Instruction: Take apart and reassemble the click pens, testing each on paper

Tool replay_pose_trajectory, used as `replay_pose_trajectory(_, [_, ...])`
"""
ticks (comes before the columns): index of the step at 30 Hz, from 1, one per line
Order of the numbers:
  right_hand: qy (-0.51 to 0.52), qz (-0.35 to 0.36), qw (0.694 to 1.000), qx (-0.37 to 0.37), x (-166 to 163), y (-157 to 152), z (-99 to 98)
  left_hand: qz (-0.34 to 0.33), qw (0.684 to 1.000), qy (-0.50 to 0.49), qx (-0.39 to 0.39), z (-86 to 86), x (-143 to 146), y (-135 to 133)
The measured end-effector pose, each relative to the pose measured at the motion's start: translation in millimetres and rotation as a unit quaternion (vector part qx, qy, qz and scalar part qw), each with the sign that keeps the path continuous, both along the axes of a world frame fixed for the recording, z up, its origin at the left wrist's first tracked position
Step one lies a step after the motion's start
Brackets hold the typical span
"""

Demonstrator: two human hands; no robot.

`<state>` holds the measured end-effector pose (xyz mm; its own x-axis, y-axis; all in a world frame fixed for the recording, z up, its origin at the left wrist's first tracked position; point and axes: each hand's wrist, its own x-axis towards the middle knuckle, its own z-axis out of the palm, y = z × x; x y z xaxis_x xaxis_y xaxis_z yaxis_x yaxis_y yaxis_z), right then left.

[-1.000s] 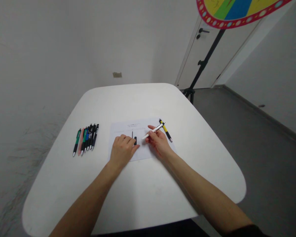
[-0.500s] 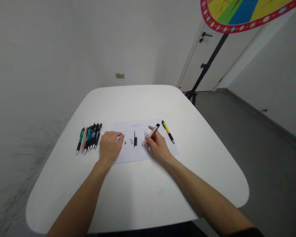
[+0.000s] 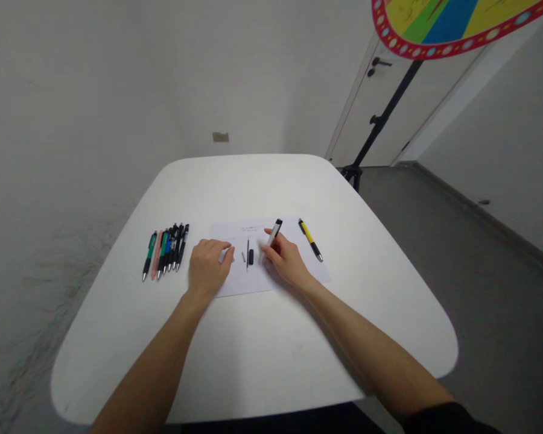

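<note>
My right hand point(image 3: 288, 260) is closed on a white pen barrel with a black top point(image 3: 274, 232), held upright with a slight tilt over the paper sheet point(image 3: 235, 289). Resting at the sheet's left side, my left hand point(image 3: 209, 265) has loosely curved fingers, with a gap between thumb and forefinger; no held thing shows. Between my hands lie a thin dark ink refill point(image 3: 247, 256), a short black grip sleeve point(image 3: 251, 257) and a small spring point(image 3: 243, 257). A small metal piece by my left thumb is barely visible.
Several pens point(image 3: 166, 250) lie side by side left of my left hand. A yellow and black pen point(image 3: 310, 240) lies right of the sheet. The white table point(image 3: 271, 343) has rounded corners. Beyond it stands a colourful wheel point(image 3: 452, 27) on a black stand point(image 3: 384, 117).
My right hand has shifted slightly left, and the pen barrel stands more upright. My left hand has moved a little to the right, over towards the small metal piece.
</note>
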<state>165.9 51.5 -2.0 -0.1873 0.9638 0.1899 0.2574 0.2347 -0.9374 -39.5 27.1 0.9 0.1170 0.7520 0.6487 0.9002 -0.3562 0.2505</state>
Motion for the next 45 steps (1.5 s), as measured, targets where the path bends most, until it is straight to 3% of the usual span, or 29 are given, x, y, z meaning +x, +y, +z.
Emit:
replay_pose_trajectory(20, [0.068,-0.027,0.997,-0.005,1.2,10.1,-1.7,-0.026,1.0,0.016,-0.005,-0.2,1.5,-2.5])
replay_pose_trajectory(27, [0.07,-0.032,0.997,0.0,4.9,10.1,-5.1,-0.085,0.99,0.067,-0.085,-0.9,13.1,-6.3])
replay_pose_trajectory(33, [0.018,-0.035,0.999,0.003,6.5,9.9,-6.9,-0.068,0.973,0.122,-0.181,-4.4,21.7,-1.5])
replay_pose_trajectory(45, [-0.004,-0.017,1.0,-0.001,1.1,7.2,-5.8,-0.08,0.972,0.119,-0.185,-7.0,21.4,2.2])
